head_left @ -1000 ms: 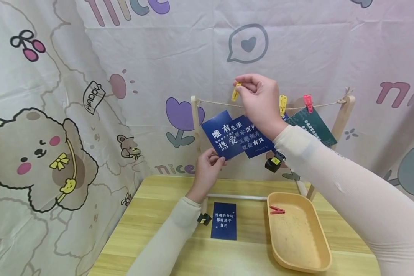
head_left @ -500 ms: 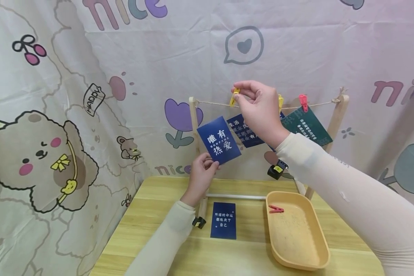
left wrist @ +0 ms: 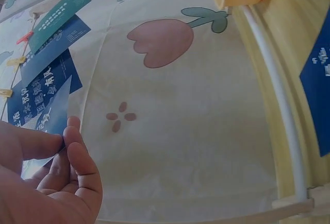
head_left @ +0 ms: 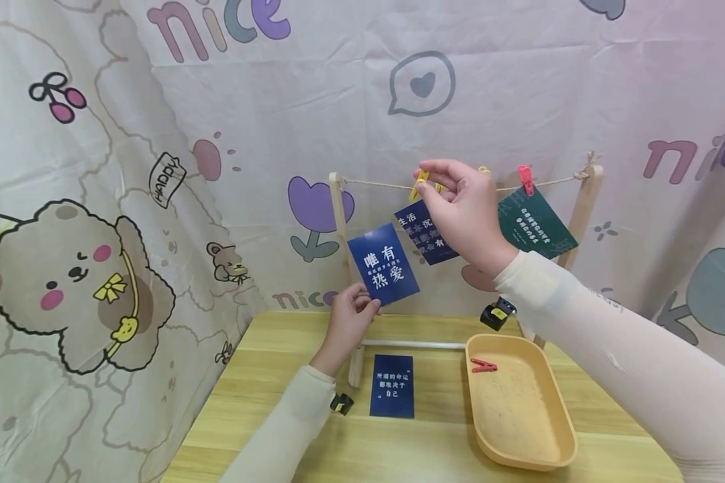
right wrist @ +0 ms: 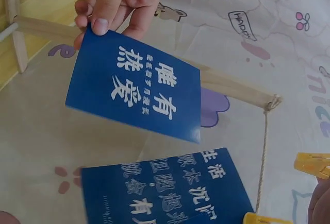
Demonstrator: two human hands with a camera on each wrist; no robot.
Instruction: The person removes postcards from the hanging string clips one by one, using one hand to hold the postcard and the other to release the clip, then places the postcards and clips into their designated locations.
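Note:
My left hand (head_left: 349,322) pinches a blue card (head_left: 388,265) with white characters by its lower corner, thumb in front. The card is tilted below the left part of the twine (head_left: 377,182). Between thumb and fingertips, my right hand (head_left: 468,215) pinches a yellow clothespin (head_left: 419,186) at the height of the twine. Behind that hand hangs another blue card (head_left: 424,238), partly hidden, with a yellow clothespin (right wrist: 263,219) at its corner. In the right wrist view the two blue cards show apart, and the held clothespin (right wrist: 313,165) sits off to the right.
A green card (head_left: 538,225) hangs under a red clothespin (head_left: 525,181) near the right post of the wooden frame (head_left: 585,208). A further blue card (head_left: 392,386) lies on the table (head_left: 278,402). The orange tray (head_left: 522,416) holds one red clothespin (head_left: 484,365).
My left hand has lowered its card and drawn it left, so it no longer overlaps the hanging blue card. My right hand, still pinching the yellow clothespin, has come down toward the twine.

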